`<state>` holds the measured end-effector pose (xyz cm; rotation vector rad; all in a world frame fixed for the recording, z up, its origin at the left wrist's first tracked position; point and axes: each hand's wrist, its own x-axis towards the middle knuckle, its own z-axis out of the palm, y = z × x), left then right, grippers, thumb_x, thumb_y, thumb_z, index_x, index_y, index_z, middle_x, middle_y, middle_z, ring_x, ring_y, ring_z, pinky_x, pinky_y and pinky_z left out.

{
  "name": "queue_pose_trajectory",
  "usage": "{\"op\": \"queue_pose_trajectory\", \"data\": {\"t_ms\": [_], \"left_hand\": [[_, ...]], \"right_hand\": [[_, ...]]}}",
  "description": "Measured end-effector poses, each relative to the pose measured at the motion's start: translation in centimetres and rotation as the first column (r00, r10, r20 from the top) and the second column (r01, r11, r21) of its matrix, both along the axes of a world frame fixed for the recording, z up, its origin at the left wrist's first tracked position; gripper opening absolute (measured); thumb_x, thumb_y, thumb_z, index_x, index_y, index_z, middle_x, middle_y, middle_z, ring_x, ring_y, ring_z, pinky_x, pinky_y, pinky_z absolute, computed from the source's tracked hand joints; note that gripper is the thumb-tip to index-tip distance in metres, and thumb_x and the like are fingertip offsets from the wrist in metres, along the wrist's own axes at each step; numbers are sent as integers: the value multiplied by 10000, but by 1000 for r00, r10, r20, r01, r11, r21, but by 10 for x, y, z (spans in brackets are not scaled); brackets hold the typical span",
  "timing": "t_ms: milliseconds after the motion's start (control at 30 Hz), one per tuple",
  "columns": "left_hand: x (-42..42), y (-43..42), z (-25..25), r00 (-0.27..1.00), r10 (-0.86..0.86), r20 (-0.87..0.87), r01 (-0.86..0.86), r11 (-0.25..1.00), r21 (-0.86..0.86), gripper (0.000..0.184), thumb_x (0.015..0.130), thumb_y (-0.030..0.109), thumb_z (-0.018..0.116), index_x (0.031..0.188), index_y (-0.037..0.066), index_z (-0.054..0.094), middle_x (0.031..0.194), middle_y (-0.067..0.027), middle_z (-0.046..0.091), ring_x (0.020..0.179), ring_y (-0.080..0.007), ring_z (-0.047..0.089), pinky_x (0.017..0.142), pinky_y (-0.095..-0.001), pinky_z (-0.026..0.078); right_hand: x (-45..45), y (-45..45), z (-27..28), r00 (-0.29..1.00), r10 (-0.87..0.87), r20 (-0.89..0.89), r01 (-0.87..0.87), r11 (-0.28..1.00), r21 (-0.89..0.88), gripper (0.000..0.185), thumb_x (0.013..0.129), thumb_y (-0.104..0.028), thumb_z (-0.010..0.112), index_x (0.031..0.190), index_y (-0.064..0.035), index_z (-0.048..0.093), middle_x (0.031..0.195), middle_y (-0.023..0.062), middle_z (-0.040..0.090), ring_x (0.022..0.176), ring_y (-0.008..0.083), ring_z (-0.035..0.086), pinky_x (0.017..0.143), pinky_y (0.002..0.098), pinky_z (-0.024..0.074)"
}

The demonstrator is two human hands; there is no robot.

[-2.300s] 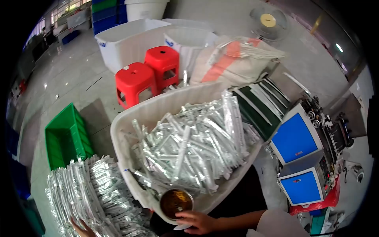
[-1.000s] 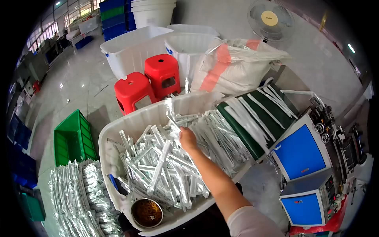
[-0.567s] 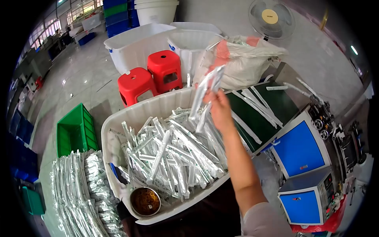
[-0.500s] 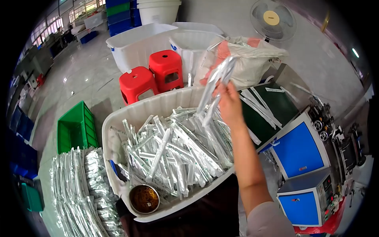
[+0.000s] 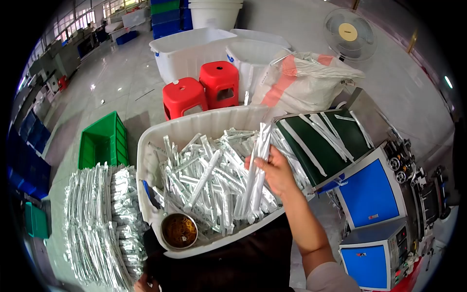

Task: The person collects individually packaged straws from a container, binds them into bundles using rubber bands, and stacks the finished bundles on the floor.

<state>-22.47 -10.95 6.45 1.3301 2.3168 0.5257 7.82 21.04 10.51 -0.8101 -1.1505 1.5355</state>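
My right hand (image 5: 275, 170) is closed around a few long, narrow silver packets (image 5: 257, 170), held nearly upright over the right side of a white tub (image 5: 160, 127). Loose silver packets (image 5: 206, 182) of the same sort lie criss-crossed in the tub. A sliver of my left hand (image 5: 146, 283) shows at the bottom edge, beside the stacked silver packets (image 5: 92, 219); its fingers are mostly hidden. On the tub's near left corner sits a round metal tin (image 5: 165, 233) with yellowish rubber bands (image 5: 181, 228) inside.
A green conveyor belt (image 5: 304, 141) with several packets adjoins a machine with blue panels (image 5: 370, 190) on the right. Beyond the tub stand two red stools (image 5: 182, 92), white bins (image 5: 180, 53), a woven sack (image 5: 306, 82) and a fan (image 5: 348, 32). A green crate (image 5: 99, 141) is at left.
My right hand has come down and nearer, bringing the silver packets from above the tub's far rim to over the pile. My left hand has come into view at the bottom.
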Motion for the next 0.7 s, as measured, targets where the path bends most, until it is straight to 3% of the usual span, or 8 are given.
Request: {"op": "queue_pose_trajectory", "data": {"t_ms": [33,67,100,200,300,367,533,700], "left_hand": [[18,16,20,990,44,131,-62,989,137,305,878,238,443,750,-23,538,629,-117,572,568,-138,545,501,-275,410],[3,11,-13,897,-1,442,-1,1000,4,367,821,75,510,1167,-14,426,1112,-158,514,950,-196,563,747,-284,461],[28,42,-11,947,-248,206,151,907,394,347,753,-3,538,1093,-15,471,995,-109,562,778,-127,596,621,-215,470],[96,113,-1,804,-446,393,186,816,547,564,735,127,663,1203,0,376,1161,-181,459,1084,-251,466,894,-349,390],[135,137,-32,341,-387,857,309,907,287,324,904,275,427,924,-33,524,744,-88,625,642,-162,598,602,-264,482],[149,132,-31,203,-204,958,136,974,179,323,919,278,386,906,-9,534,794,-96,627,658,-133,587,603,-249,478],[116,118,-35,97,-4,995,-45,999,8,315,915,343,374,763,88,479,515,9,374,442,-80,337,421,-202,337],[117,118,-22,-241,32,970,54,998,-19,391,899,471,288,915,112,442,534,8,299,438,-86,262,401,-208,212]], "right_hand": [[-4,-10,-6,993,74,-92,-78,996,-48,209,811,17,508,1019,13,484,863,130,603,812,211,598,735,316,488],[-10,-21,-9,985,124,-123,-134,988,-76,194,814,6,512,1008,16,493,867,132,601,809,212,598,737,316,487],[-18,-33,-9,972,169,-162,-186,978,-97,181,818,-5,516,997,19,502,871,133,599,806,212,597,739,316,485],[-42,-70,-8,957,208,-202,-249,946,-208,211,830,-26,506,1033,28,487,903,153,594,834,269,600,759,374,482],[-47,-86,-21,975,220,-41,-224,950,-219,210,879,-100,455,1032,42,481,890,162,602,836,250,603,739,358,491],[-26,-77,-45,785,7,620,-110,986,128,225,898,-149,428,995,47,483,847,159,611,781,209,611,670,321,497],[41,-35,-56,704,-428,567,353,903,244,238,899,-241,445,898,-24,543,577,-30,443,454,52,374,408,195,297],[18,-40,-27,852,-98,514,191,973,-132,257,890,-284,455,964,-58,552,669,-28,502,498,14,368,391,154,273]]}}
